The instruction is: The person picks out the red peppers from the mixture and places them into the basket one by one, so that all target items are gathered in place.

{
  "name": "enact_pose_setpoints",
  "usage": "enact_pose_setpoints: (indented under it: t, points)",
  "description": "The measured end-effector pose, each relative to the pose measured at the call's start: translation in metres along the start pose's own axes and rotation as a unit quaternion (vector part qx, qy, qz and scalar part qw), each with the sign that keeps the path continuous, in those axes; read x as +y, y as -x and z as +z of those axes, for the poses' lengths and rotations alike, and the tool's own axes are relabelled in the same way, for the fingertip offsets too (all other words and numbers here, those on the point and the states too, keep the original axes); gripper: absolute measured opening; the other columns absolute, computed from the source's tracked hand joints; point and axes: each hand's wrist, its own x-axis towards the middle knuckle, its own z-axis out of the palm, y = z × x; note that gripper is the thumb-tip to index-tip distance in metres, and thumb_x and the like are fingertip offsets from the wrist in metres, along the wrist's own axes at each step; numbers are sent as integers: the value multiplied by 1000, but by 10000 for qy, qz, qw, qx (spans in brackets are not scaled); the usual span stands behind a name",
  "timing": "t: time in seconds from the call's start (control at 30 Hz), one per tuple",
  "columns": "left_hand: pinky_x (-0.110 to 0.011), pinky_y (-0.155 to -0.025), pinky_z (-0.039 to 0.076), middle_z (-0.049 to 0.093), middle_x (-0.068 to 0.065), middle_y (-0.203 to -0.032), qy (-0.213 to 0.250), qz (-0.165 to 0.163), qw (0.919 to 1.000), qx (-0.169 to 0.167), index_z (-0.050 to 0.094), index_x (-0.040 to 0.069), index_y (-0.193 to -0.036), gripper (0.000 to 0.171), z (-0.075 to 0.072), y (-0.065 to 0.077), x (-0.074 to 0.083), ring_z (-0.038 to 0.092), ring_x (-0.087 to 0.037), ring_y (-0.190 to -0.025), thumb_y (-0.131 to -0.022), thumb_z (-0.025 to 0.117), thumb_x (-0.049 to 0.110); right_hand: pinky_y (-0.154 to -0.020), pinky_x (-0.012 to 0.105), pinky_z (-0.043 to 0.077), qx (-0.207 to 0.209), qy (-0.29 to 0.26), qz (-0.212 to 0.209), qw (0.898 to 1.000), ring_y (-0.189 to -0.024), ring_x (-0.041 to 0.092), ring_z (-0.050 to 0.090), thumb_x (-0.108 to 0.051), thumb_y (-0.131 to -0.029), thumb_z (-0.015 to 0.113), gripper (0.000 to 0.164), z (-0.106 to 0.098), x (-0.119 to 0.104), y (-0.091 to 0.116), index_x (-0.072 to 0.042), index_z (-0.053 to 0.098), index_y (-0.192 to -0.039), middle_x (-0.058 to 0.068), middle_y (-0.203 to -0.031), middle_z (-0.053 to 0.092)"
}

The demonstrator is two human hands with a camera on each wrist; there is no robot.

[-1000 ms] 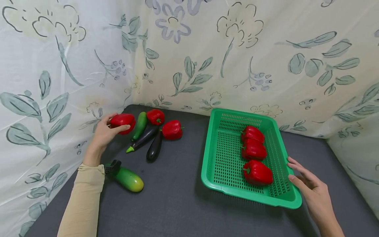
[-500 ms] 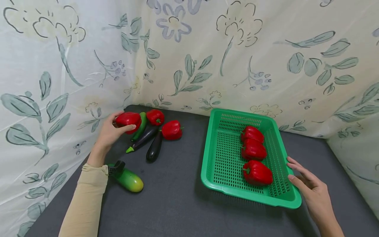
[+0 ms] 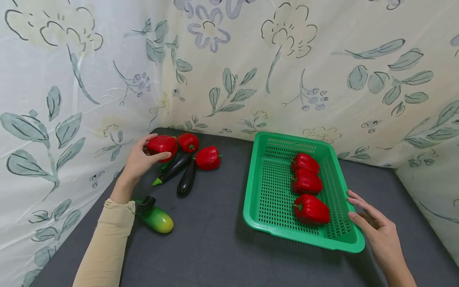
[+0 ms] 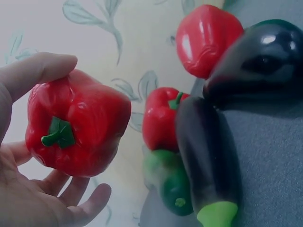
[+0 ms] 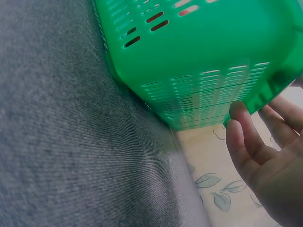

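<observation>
1. Head view first: the green basket (image 3: 274, 187) is sitting on the dark table (image 3: 211, 247), with three red peppers (image 3: 307, 181) lining up along its right half, the two farther ones touching.
2. And well to the left of the basket, the left hand (image 3: 138, 159) is gripping another pepper (image 3: 163, 145), thumb on the side facing the basket!
3. Between that grip and the basket, two loose peppers (image 3: 208, 158) are lying with two eggplants (image 3: 187, 181); a cucumber (image 3: 163, 166) is hiding mostly behind the held one. A green-and-yellow vegetable (image 3: 157, 220) is resting nearer the wearer, also left of the basket.
4. Over on the basket's right side, the right hand (image 3: 378, 229) is touching the rim, thumb and index apart.
5. Left wrist view: the thumb is pressing the held pepper from above, the other fingers are curving behind and below it, gaps showing between them; its green stem (image 4: 59, 135) is facing the camera.
6. Right wrist view: two bent fingers (image 5: 241, 142) are sitting close together just under the basket's rim; whether the hand is pinching that rim, I cannot tell.
</observation>
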Motion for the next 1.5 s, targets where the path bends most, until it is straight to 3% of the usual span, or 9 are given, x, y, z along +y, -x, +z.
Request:
enact_pose_setpoints:
  t: [0.43, 0.63, 1.0, 1.3, 1.5]
  points:
    - [-37, -82, 49, 45, -15, -137, -71, -32, 9999, -100, 33, 18, -153, 82, 8, -5, -3, 44, -32, -116, -85, 78, 30, -84, 15, 47, 46, 229, 157, 9996, -115, 10, 58, 1, -95, 62, 44, 2, -4, 2, 6, 51, -138, 3, -148, 46]
    - [-37, -82, 48, 44, -17, -137, -46, -34, 9997, -221, 31, 18, -154, 83, 9, -6, -4, 43, -34, -116, -86, 77, 28, -82, 14, 48, 10, 106, 73, 9999, -105, 11, 63, 2, -95, 62, 44, 1, -3, 1, 6, 52, -137, 2, -147, 48]
    - [-35, -81, 50, 49, -12, -131, 3, 61, 9997, -219, 38, 21, -150, 79, 15, -2, 3, 49, -29, -110, -84, 79, 34, -82, 14, 48, -30, 30, -15, 10000, -110, 10, 61, 4, -95, 61, 44, 0, 0, 0, 8, 51, -137, 3, -147, 48]
    - [-31, -76, 51, 49, -15, -133, 12, 190, 9989, -437, 35, 21, -152, 80, 17, -4, 9, 49, -31, -108, -85, 78, 30, -84, 15, 48, 31, 144, 140, 9998, -113, 10, 59, 2, -95, 61, 44, 3, -7, 0, 7, 51, -138, 4, -148, 47]
    - [-38, -81, 47, 48, -16, -136, -63, 213, 9984, -515, 35, 18, -152, 79, 21, -6, 17, 49, -33, -110, -85, 78, 25, -83, 16, 48, 65, 325, 300, 9990, -107, 11, 62, -1, -96, 62, 44, 4, -11, 0, 5, 52, -138, 4, -148, 46]
